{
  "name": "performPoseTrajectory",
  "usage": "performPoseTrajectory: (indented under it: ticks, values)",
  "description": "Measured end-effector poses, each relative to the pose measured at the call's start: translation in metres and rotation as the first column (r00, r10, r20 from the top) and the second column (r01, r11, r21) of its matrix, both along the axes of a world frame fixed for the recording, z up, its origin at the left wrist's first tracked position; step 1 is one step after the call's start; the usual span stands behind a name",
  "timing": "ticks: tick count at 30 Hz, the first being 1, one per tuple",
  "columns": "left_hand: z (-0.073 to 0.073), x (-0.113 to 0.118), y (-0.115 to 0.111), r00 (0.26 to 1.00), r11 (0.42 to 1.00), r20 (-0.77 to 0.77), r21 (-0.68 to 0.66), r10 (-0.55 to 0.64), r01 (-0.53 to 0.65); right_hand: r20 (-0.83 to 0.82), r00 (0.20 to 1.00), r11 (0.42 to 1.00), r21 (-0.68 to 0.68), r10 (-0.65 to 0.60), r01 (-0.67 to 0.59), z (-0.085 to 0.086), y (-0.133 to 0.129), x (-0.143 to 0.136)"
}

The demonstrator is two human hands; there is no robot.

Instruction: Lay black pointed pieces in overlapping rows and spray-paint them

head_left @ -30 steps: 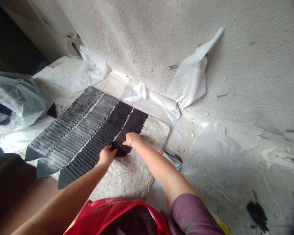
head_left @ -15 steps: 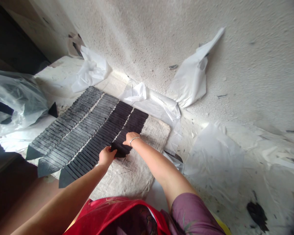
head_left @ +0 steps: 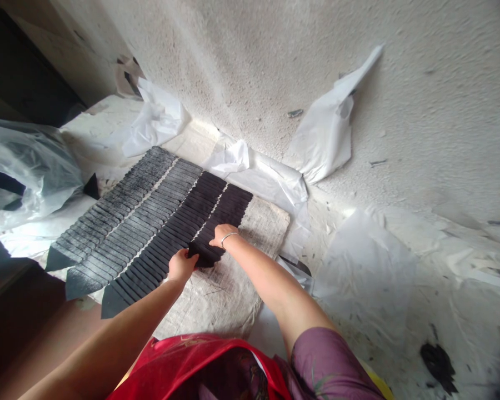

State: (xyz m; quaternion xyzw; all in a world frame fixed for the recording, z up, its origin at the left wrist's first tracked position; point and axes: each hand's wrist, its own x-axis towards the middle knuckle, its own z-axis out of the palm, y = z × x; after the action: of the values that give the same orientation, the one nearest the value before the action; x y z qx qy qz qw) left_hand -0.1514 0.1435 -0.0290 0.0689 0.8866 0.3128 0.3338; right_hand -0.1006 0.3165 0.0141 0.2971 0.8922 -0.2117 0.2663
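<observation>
Four rows of overlapping dark pieces lie on a cloth-covered board (head_left: 229,300). The two left rows (head_left: 129,222) look dusted with grey, while the right row (head_left: 233,205) is plain black and shorter. At the near end of that right row, my left hand (head_left: 182,264) pinches a black piece (head_left: 198,254) between thumb and fingers. My right hand (head_left: 223,235), with a bracelet at the wrist, rests on the right row just beyond it, its fingers curled down; whatever is under the fingertips is hidden.
Clear plastic (head_left: 45,161) with dark material inside lies at the left. Crumpled white sheets (head_left: 229,158) line the foot of the rough wall (head_left: 250,66). Another white sheet (head_left: 329,133) leans on the wall. A black scrap (head_left: 437,364) lies at the lower right.
</observation>
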Motion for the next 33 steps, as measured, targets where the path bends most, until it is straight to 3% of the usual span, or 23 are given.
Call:
performPoseTrajectory:
  ticks: [18, 28, 33]
  values:
    - [-0.009, -0.003, -0.003, 0.995, 0.996, -0.064, -0.050, -0.079, 0.076, -0.017, 1.000, 0.999, 0.038, 0.020, -0.020, -0.009, -0.007, 0.000]
    - [0.008, -0.002, -0.001, 0.949, 0.962, -0.191, -0.155, -0.251, 0.223, 0.003, 1.000, 0.999, 0.033, 0.007, -0.008, -0.007, -0.008, -0.002]
    - [0.014, 0.000, -0.001, 0.973, 0.975, -0.116, -0.121, -0.201, 0.187, 0.011, 1.000, 1.000, 0.027, 0.006, -0.006, -0.005, -0.009, -0.003]
